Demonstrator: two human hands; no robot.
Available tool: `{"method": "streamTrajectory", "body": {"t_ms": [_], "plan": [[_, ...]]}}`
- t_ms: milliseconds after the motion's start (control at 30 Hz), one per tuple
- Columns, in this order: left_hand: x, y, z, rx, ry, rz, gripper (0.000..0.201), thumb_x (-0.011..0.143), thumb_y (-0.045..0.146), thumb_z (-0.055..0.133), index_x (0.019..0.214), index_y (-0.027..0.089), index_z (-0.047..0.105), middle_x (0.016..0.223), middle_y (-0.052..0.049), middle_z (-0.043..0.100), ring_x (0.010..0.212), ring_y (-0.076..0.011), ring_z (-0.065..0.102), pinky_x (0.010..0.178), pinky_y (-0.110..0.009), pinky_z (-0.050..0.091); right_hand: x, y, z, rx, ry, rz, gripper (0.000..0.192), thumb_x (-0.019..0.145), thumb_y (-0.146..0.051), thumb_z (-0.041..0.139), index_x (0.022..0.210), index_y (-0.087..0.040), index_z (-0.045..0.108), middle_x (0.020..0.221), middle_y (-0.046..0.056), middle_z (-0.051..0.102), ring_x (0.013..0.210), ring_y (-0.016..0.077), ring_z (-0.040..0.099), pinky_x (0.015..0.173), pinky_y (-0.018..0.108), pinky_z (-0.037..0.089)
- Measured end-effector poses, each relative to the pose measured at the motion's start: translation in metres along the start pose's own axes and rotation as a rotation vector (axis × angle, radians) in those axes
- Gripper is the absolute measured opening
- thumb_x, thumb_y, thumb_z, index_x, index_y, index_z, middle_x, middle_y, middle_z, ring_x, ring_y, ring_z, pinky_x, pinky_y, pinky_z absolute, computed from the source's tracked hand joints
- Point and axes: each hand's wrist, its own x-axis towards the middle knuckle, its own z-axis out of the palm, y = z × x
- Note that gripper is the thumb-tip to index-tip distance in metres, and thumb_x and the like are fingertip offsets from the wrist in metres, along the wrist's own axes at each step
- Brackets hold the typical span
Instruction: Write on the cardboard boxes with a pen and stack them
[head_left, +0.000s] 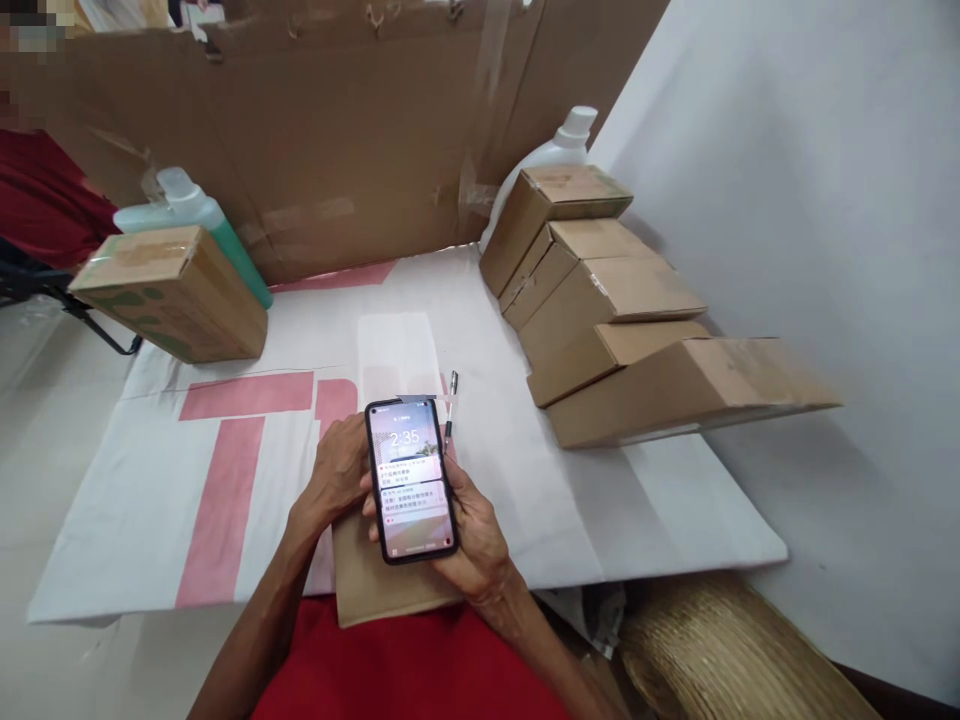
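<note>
Over the draped table (135, 500), the right hand (478, 538) holds a lit phone (411, 485).

On the table (544, 500), the pen (451, 405) lies between the phone (411, 482), left, and stacked boxes (645, 290), right.

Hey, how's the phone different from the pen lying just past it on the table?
The phone is a wide, flat slab, while the pen is a slim stick. The phone is held in the right hand; the pen lies untouched on the white cloth. The phone's lit screen reads 2:35, while the pen has a pale barrel. Both have black parts.
</note>
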Motion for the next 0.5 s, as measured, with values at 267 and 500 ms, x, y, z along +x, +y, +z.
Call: {"method": "streamTrajectory", "body": {"t_ms": [267,500], "plan": [[0.001,0.005,-0.004,-0.005,0.000,-0.037,0.014,0.091,0.025,0.052,0.083,0.023,0.062,0.085,-0.005,0.069,0.081,-0.0256,0.063,0.069,-0.037,0.043,-0.001,-0.002,-0.001,0.055,-0.022,0.010,0.052,0.096,-0.062,0.054,0.122,-0.020,0.069,0.108,0.013,0.079,0.106,0.0324,0.074,0.087,0.052,0.062],[0.000,0.005,-0.003,0.016,0.010,-0.021,0.027,0.091,0.036,0.064,0.112,0.020,0.067,0.104,-0.008,0.072,0.096,-0.0286,0.067,0.086,-0.041,0.048,-0.005,-0.018,-0.012,-0.017,0.057,-0.092,0.059,0.099,-0.069,0.050,0.121,-0.019,0.073,0.109,0.013,0.080,0.102,0.0306,0.076,0.088,0.050,0.063]]}}
